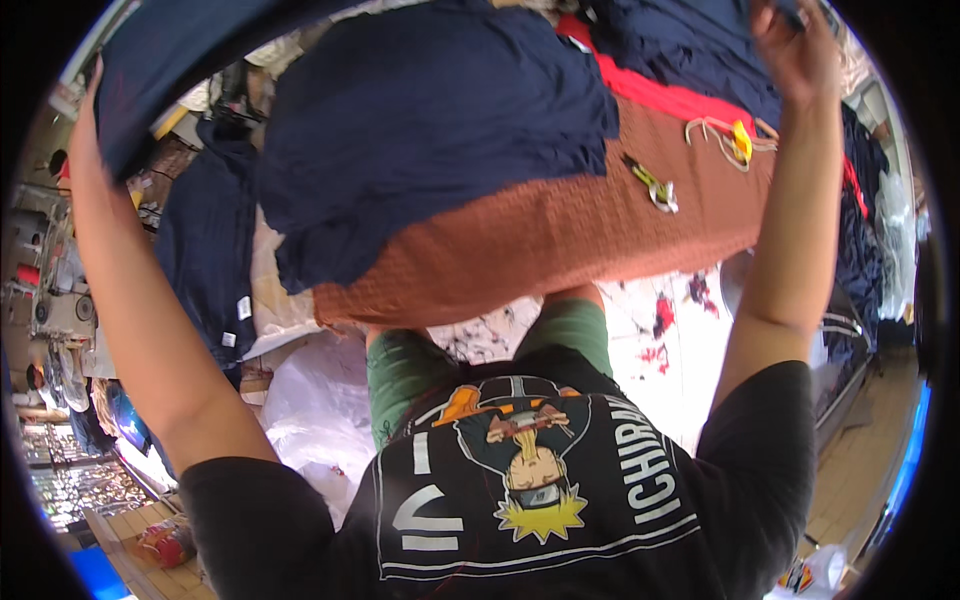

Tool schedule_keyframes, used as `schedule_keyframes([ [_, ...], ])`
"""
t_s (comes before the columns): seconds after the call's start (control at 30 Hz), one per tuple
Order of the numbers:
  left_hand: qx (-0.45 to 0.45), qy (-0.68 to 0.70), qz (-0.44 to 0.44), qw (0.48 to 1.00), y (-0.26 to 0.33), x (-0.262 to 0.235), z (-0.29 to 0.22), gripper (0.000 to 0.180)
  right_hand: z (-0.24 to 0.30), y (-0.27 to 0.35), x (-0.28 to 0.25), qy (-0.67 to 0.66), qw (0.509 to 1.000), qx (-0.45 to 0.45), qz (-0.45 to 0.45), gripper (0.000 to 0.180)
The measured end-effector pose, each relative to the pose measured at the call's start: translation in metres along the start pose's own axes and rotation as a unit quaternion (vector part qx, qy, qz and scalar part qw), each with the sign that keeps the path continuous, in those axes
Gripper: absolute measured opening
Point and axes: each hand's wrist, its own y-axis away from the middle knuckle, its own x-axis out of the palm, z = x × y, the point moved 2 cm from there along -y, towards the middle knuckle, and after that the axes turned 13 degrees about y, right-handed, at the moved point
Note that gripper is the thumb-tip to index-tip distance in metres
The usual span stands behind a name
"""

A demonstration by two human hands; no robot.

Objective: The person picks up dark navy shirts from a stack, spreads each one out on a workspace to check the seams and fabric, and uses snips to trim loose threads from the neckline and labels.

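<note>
Both my arms are raised and spread wide. At the upper left a dark navy cloth (150, 85) is held up in the air, its edge running out past the top of the view. My left hand (97, 85) is at this cloth, which hides most of its fingers. My right hand (798, 55) is at the upper right with curled fingers, partly cut off by the rim; a dark bit shows between them, too little to name. Between my arms a navy garment (430, 110) lies spread over a brown textured cover (520, 235).
Yellow-handled thread snippers (655, 186) and a yellow piece with cord (740, 145) rest on the cover. Red cloth (655, 90) and more navy cloth (680, 50) lie at the far right. Another navy garment (207, 240) hangs at left, above a clear plastic bag (318, 400). Scraps litter the floor.
</note>
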Motion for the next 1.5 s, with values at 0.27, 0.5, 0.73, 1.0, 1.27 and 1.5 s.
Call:
schedule_keyframes([
  [0.27, -0.28, -0.263, -0.07, 0.921, 0.179, -0.142, 0.166, 0.055, -0.117, 0.221, -0.128, 0.175, 0.898, 0.404, -0.021, 0.029],
  [0.5, 0.088, -0.538, 0.113, 0.831, 0.21, -0.028, 0.206, 0.037, -0.151, 0.217, -0.128, 0.636, 0.744, 0.204, -0.02, 0.033],
  [0.73, 0.141, -0.479, 0.488, 0.716, 0.334, 0.042, 0.284, 0.043, -0.195, 0.225, -0.11, 0.812, 0.581, 0.025, 0.058, 0.023],
  [1.0, 0.135, -0.499, 0.407, 0.753, 0.315, 0.031, 0.282, 0.039, -0.182, 0.217, -0.133, 0.822, 0.533, 0.2, -0.004, 0.027],
  [1.27, -0.045, -0.805, 0.148, 0.573, 0.284, -0.053, 0.204, 0.094, -0.142, 0.215, -0.124, 0.066, 0.901, 0.328, -0.276, 0.043],
  [1.5, 0.091, -0.679, 0.349, 0.64, 0.301, -0.036, 0.194, 0.064, -0.158, 0.215, 0.011, 0.039, 0.942, 0.334, 0.017, 0.045],
])
